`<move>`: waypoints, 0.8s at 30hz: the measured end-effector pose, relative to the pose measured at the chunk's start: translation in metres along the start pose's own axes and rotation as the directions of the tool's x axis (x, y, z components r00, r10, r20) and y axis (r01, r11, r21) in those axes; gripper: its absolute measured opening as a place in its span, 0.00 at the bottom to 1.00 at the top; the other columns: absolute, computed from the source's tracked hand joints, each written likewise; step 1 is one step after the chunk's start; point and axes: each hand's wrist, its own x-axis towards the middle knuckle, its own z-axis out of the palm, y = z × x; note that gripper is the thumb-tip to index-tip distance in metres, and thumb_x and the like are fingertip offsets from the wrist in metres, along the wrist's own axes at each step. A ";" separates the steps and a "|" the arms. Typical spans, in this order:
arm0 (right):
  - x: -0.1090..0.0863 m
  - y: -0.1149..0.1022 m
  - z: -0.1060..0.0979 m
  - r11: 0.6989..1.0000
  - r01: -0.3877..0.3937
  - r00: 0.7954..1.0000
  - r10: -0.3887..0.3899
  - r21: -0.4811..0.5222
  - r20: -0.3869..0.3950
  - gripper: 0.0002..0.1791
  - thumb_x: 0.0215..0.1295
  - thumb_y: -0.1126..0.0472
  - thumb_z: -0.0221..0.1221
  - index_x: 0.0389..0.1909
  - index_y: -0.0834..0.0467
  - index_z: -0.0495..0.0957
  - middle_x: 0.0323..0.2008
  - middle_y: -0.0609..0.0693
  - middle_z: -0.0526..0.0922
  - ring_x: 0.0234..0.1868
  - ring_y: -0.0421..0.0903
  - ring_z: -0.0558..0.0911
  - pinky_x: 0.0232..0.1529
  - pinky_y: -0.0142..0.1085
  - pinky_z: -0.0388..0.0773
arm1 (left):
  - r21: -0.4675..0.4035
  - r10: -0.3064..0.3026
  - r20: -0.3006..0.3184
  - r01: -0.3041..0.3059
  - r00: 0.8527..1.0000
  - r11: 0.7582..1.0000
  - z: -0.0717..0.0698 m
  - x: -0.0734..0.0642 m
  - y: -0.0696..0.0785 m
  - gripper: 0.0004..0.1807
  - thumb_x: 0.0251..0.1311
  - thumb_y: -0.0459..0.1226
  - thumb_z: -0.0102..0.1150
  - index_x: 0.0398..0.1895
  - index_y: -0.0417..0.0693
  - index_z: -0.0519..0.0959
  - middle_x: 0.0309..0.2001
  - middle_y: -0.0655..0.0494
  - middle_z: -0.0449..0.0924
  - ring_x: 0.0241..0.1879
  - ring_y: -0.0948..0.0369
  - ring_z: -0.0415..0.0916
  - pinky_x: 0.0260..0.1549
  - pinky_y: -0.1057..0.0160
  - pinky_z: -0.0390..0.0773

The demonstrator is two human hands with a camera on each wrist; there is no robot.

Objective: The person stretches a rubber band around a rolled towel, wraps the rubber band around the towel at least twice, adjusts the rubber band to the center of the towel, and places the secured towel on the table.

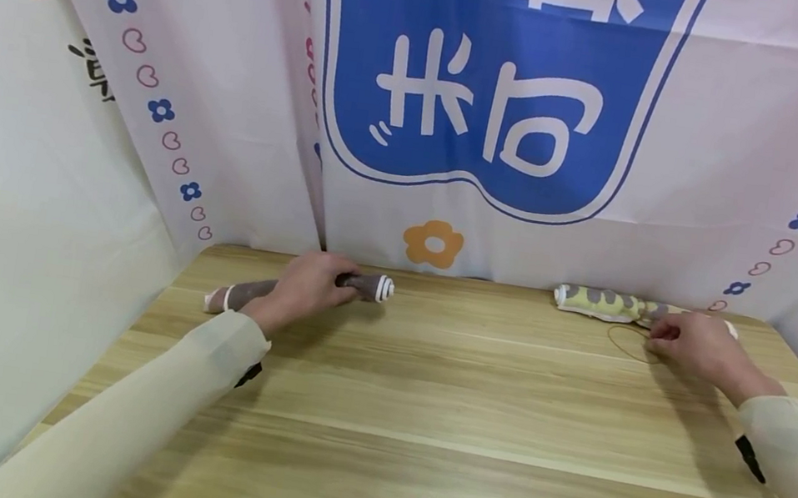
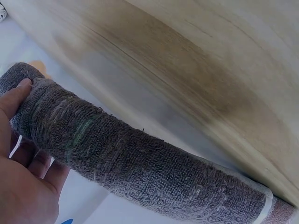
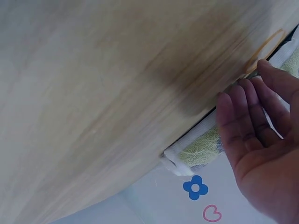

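My left hand [image 1: 307, 286] grips a rolled brown-grey towel [image 1: 253, 294] near its right end, with the thumb on the near side. White layers show at the roll's end, and in the left wrist view its terry surface [image 2: 140, 158] stretches toward the lower right. At the far right, my right hand [image 1: 704, 348] pinches a thin yellow-brown rubber band [image 3: 253, 58] between thumb and fingertips. Just behind it lies a rolled yellow-green towel [image 1: 600, 302] with grey spots, drawn in at its middle. My right fingers hide part of this roll.
Both rolls lie along the back edge of the wooden table [image 1: 424, 404]. A white printed cloth [image 1: 238, 93] hangs directly behind it, and pale sheeting [image 1: 8, 231] closes off the left side.
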 end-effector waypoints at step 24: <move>-0.005 0.008 -0.002 0.955 -0.228 0.970 0.208 0.187 0.123 0.11 0.73 0.61 0.65 0.32 0.65 0.86 0.26 0.47 0.82 0.29 0.44 0.74 0.29 0.35 0.71 | 0.012 0.006 0.009 -0.006 1.000 1.000 0.005 -0.003 0.005 0.15 0.63 0.39 0.75 0.52 0.48 0.90 0.47 0.52 0.89 0.45 0.52 0.85 0.46 0.48 0.82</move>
